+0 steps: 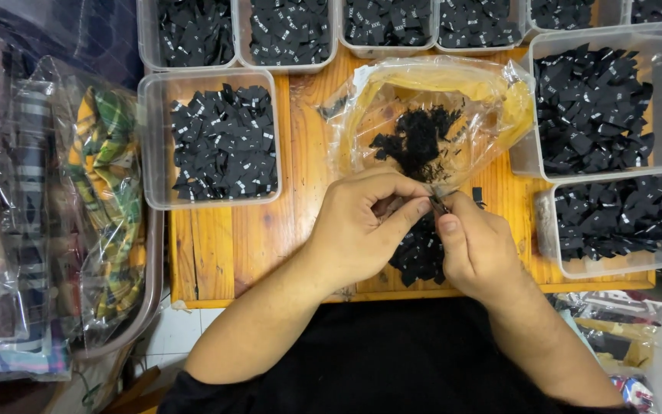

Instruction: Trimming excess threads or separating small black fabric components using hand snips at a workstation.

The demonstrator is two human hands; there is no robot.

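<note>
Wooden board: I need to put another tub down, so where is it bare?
Bare wood lies below the left tub, beside the left hand. A narrow strip separates that tub from the plastic bag. The right side is crowded with tubs.

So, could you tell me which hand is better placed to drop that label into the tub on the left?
Probably the left hand: it sits nearer the left tub; both hands pinch the label.

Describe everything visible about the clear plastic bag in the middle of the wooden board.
The clear plastic bag is thin, crinkled and glossy, lying slumped and open on the wooden board between plastic tubs of black labels. The wood gives it a yellow tint. A heap of small black labels sits inside near its mouth, which faces both hands just below.
</note>
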